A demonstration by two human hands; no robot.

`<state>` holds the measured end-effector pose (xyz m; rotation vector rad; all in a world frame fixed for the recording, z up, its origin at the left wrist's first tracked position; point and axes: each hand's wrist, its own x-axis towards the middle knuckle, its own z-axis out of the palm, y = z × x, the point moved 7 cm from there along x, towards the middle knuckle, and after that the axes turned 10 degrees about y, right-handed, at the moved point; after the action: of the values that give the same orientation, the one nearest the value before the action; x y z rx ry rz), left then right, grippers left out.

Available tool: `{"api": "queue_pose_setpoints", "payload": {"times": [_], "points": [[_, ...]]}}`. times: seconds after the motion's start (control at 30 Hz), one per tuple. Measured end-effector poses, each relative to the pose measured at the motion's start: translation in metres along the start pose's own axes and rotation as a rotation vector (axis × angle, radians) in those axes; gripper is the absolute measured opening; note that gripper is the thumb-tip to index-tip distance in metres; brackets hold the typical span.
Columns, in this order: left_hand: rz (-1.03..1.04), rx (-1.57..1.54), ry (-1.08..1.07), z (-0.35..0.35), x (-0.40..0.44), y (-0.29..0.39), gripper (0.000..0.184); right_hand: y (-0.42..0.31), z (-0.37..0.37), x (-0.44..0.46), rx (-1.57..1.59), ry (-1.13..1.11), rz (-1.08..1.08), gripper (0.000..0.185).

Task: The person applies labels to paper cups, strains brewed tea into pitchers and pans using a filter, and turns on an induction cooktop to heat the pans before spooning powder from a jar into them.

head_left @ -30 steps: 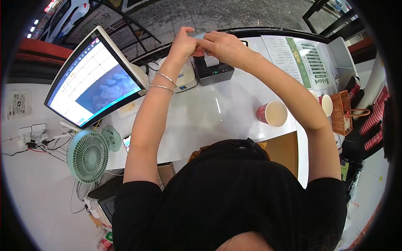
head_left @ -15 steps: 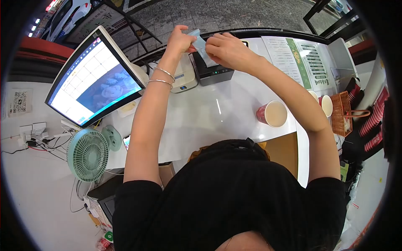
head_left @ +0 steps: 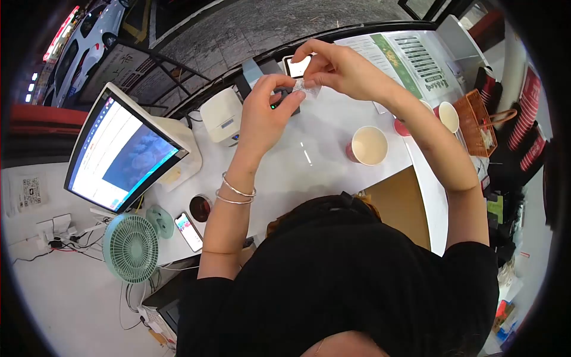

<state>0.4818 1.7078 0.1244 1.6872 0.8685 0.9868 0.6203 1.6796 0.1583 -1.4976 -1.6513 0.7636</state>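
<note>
Over the far side of the white counter point(head_left: 285, 178), both my hands are raised and close together. A small piece of crinkled, see-through plastic point(head_left: 308, 90) is pinched between my left hand point(head_left: 269, 107) and my right hand point(head_left: 344, 68). My left thumb and fingers close on its left side, while my right fingertips grip its upper right edge. Below my left hand is a black printer point(head_left: 242, 86) with green lights, partly hidden. On it shows a light blue strip point(head_left: 251, 72). A lit white screen point(head_left: 297, 66) stands just behind my fingers.
A paper cup point(head_left: 369, 146) stands near my right forearm, with another cup point(head_left: 447, 118) beside a wicker basket point(head_left: 476, 128). Left are a white printer point(head_left: 222, 116), a monitor point(head_left: 122, 149), a green fan point(head_left: 131, 247), a phone point(head_left: 188, 231) and a dark-filled cup point(head_left: 200, 208). Menu sheets point(head_left: 410, 62) lie at the back.
My hands have come closer together and nearer to me. The light blue piece is no longer between them; clear plastic is there instead. The view has shifted, showing the phone and dark-filled cup.
</note>
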Motion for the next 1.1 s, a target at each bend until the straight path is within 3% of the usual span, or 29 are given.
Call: {"api": "queue_pose_setpoints", "payload": {"times": [0.07, 0.13, 0.23, 0.37, 0.43, 0.73, 0.83, 0.9, 0.93, 1.0, 1.03, 1.07, 1.1], "points": [[0.1, -0.002, 0.071, 0.008, -0.003, 0.01, 0.012, -0.004, -0.012, -0.016, 0.003, 0.088, -0.087, 0.027], [0.058, -0.072, 0.099, 0.019, -0.011, 0.016, 0.007, 0.007, -0.025, -0.034, 0.027, 0.167, -0.102, 0.032], [0.051, -0.133, 0.138, 0.035, -0.024, 0.02, 0.007, 0.045, -0.032, -0.07, 0.36, 0.18, 0.234, 0.039], [-0.036, -0.198, 0.097, 0.07, -0.043, 0.029, 0.007, 0.053, -0.023, -0.108, 0.513, 0.183, 0.321, 0.025], [-0.05, -0.175, 0.063, 0.085, -0.053, 0.033, 0.008, 0.056, -0.032, -0.12, 0.578, 0.334, 0.274, 0.021], [-0.074, -0.193, -0.015, 0.128, -0.071, 0.036, 0.013, 0.063, -0.05, -0.162, 0.344, 0.275, 0.308, 0.022], [-0.183, -0.3, -0.006, 0.135, -0.079, 0.018, 0.008, 0.062, -0.052, -0.172, 0.327, 0.278, 0.341, 0.022], [-0.411, -0.537, -0.001, 0.141, -0.087, 0.004, 0.009, 0.06, -0.054, -0.178, 0.254, 0.312, 0.349, 0.021], [-0.419, -0.535, 0.004, 0.137, -0.086, 0.004, 0.009, 0.067, -0.053, -0.181, 0.258, 0.305, 0.355, 0.021], [-0.305, -0.588, 0.247, 0.104, -0.077, 0.011, 0.01, 0.079, -0.068, -0.194, 0.121, 0.438, 0.196, 0.02], [-0.076, -0.271, 0.194, 0.097, -0.08, 0.011, 0.012, 0.083, -0.07, -0.203, 0.113, 0.415, 0.234, 0.019], [-0.076, -0.272, 0.199, 0.098, -0.093, 0.004, 0.012, 0.088, -0.076, -0.212, 0.111, 0.41, 0.231, 0.019], [0.237, 0.124, 0.058, 0.114, -0.113, 0.019, 0.015, 0.105, -0.074, -0.224, 0.138, 0.324, 0.382, 0.019]]}}
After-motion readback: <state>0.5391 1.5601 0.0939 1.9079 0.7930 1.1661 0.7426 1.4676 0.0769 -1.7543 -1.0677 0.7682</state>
